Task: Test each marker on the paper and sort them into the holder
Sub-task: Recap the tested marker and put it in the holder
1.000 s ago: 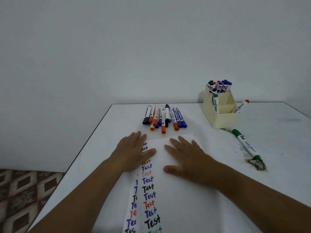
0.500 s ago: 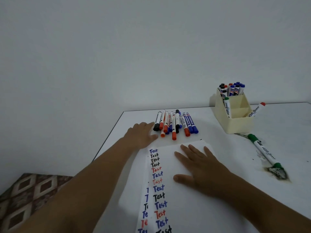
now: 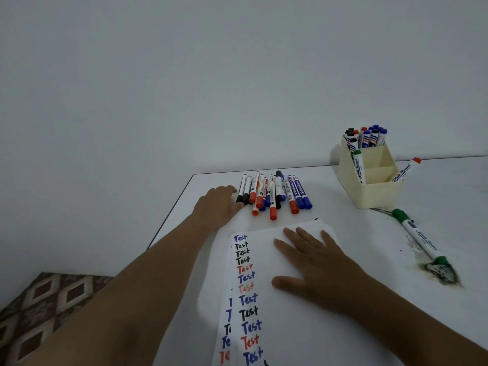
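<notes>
A row of several capped markers in black, red and blue lies at the table's far edge. My left hand is at the row's left end, fingers curled over and thumb against the cap end of the leftmost black marker. My right hand rests flat on the white paper, which carries a column of "Test" words in blue, black and red. The cream holder stands at the back right with several markers in its rear compartment and a green marker in front.
A red-capped marker leans in the holder's right side. A long green marker lies on the table right of the paper, its tip in a dark ink stain. The table's left edge drops to patterned floor.
My left hand left the paper and reached forward to the left end of the marker row. My right hand stayed flat on the paper. The view shifted left.
</notes>
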`<control>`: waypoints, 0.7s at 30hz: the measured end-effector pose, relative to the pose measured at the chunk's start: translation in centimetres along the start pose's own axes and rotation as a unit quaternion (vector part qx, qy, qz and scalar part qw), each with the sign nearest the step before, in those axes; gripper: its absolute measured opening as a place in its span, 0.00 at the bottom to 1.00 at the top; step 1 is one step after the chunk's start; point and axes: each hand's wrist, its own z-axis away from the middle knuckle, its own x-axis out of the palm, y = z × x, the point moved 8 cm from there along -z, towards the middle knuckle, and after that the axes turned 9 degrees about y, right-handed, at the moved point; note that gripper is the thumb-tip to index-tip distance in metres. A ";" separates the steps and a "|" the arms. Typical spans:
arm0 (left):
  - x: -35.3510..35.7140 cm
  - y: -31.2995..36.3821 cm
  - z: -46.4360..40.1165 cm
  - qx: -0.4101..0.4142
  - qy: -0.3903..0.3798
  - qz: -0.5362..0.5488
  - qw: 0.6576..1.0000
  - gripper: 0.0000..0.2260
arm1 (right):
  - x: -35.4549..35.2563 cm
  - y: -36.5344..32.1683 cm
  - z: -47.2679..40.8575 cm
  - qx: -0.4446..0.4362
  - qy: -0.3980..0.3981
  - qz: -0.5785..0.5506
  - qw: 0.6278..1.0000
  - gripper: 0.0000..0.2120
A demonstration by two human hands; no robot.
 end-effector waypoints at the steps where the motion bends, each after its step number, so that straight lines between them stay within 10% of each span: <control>1: 0.0 -0.1 0.1 0.004 0.006 0.012 1.000 0.22 | 0.0 0.0 0.0 0.001 0.000 0.001 1.000 0.43; 13: -1.1 -1.5 1.5 -0.063 0.082 0.027 0.994 0.07 | 0.1 -0.1 -0.1 -0.003 -0.004 0.005 1.000 0.44; 21: -4.3 -3.7 7.9 -0.236 0.159 0.325 0.902 0.10 | -0.1 -0.5 -0.4 -0.006 -0.082 0.014 0.996 0.51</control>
